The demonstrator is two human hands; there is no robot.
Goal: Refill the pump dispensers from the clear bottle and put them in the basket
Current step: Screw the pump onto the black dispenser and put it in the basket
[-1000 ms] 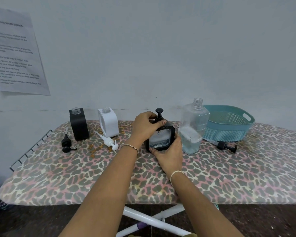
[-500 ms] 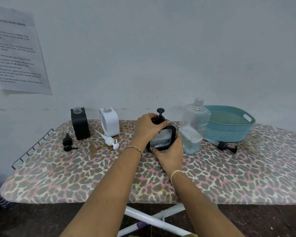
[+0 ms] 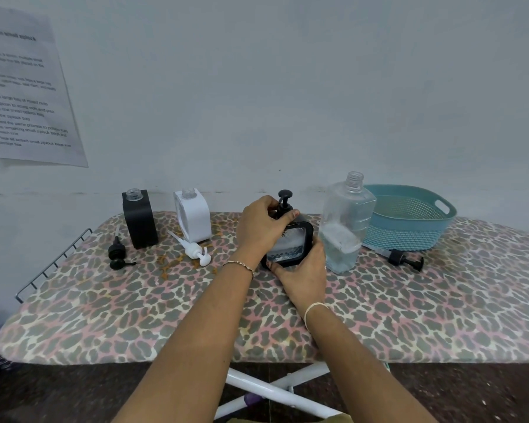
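Observation:
A black-framed dispenser (image 3: 293,245) with a clear window stands mid-board, tilted slightly. My left hand (image 3: 261,227) grips its black pump top (image 3: 284,198) at the neck. My right hand (image 3: 306,273) holds the dispenser's lower body. Just right of it stands the clear bottle (image 3: 345,221), uncapped and about a third full. Behind that bottle sits the teal basket (image 3: 409,236), with nothing visible inside. At the back left stand a black dispenser (image 3: 139,219) and a white dispenser (image 3: 193,215), both without pumps.
A black pump (image 3: 116,253) and a white pump (image 3: 194,248) lie on the leopard-print ironing board (image 3: 135,300) beside the open dispensers. Another black pump (image 3: 405,259) lies in front of the basket. A wire rack (image 3: 48,267) edges the board's left end; a wall runs behind.
My left hand has turned a little on the pump top, and the dispenser has tilted slightly. Both hands stay on it in the same spot.

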